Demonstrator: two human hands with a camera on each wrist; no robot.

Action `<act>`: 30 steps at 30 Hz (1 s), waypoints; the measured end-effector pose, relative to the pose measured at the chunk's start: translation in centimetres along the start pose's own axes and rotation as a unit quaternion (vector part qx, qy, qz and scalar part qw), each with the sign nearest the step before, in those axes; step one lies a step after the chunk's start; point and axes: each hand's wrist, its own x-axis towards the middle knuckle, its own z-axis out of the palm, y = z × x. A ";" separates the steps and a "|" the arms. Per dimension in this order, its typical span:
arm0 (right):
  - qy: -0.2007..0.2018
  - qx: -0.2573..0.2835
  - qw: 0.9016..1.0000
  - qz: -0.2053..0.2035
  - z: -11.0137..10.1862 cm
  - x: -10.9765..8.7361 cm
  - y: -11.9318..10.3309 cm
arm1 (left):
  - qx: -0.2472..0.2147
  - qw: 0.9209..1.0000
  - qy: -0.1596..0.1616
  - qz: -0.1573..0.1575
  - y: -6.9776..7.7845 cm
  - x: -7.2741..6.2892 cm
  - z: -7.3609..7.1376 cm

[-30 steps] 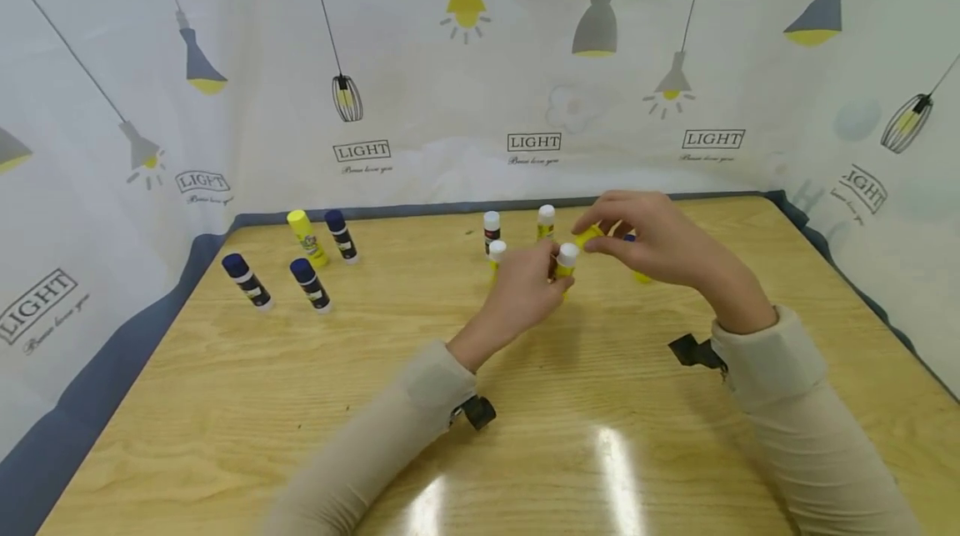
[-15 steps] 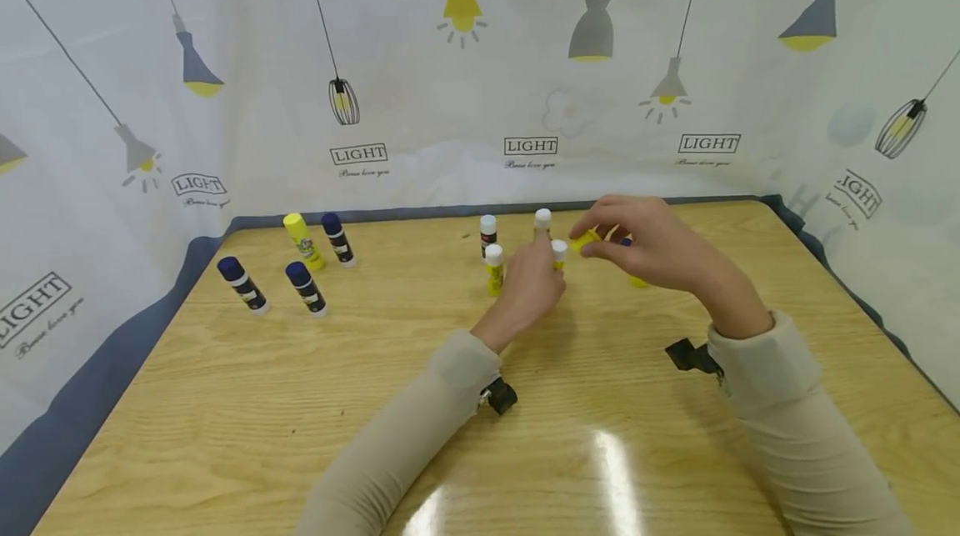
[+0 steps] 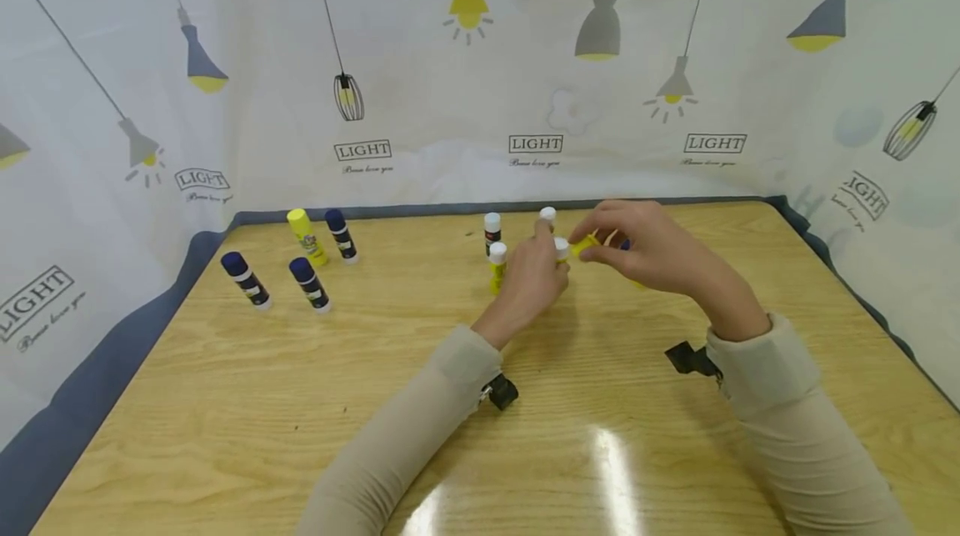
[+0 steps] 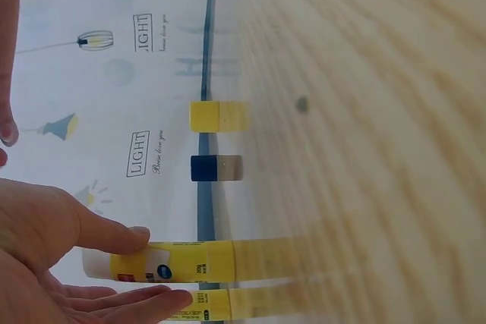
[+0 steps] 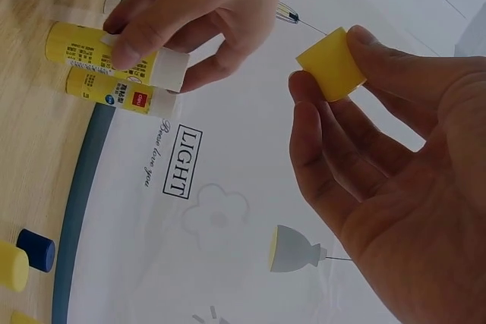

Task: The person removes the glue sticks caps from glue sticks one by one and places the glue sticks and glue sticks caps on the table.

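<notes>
Backdrop (image 3: 420,102): hangs behind & to both sides of table; white, printed w/ pendant lamps & boxed "LIGHT"; dk blue band along bottom.
Table (image 3: 300,436): lt brown wood grain; shiny, w/ glare streaks nr person's side.
Sleeves (image 3: 817,428): beige; reach in fr bottom of head view, one per side.
R hand (image 3: 652,244): raised over table; pinches yellow cap (image 5: 334,64) btwn thumb & fingertips, gap only as wide as cap.
L hand (image 3: 525,282): low among white-capped sticks; grips held stick (image 4: 182,262) btwn thumb & fingers, closed to abt its width; can't tell re contact w/ rear stick (image 3: 548,214).
Held stick: yellow body, white cap; upright, base on table.
Rear stick: white cap; just beyond held stick, partly hidden by L hand.
Front stick (image 3: 497,276): yellow, white cap; upright, just left of L hand.
Dk-label stick (image 3: 492,237): white cap; upright, behind front stick.
Blue-capped sticks (image 3: 310,284): three, dk bodies; upright at left, well apart fr hands.
Yellow stick (image 3: 307,237): upright beside rearmost blue-capped one.
Blk pieces (image 3: 690,357): one at each cuff.
Yellow cap: in air, nr held stick, not touching.
Loose caps (image 4: 203,168): dk blue & yellow; on table, mostly hidden by R hand in head view.
</notes>
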 end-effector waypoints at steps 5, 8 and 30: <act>-0.013 -0.001 1.000 0.010 0.2 0.1 -0.1 | 0.019 1.000 0.007 0.013 0.5 -0.3 -0.6; -0.021 0.001 1.000 0.016 0.4 0.2 0.0 | 0.035 0.999 0.016 0.031 1.1 -0.8 -1.2; -0.015 -0.006 1.000 0.011 -0.1 0.0 0.4 | 0.081 0.989 0.118 0.027 -3.7 -5.9 -9.6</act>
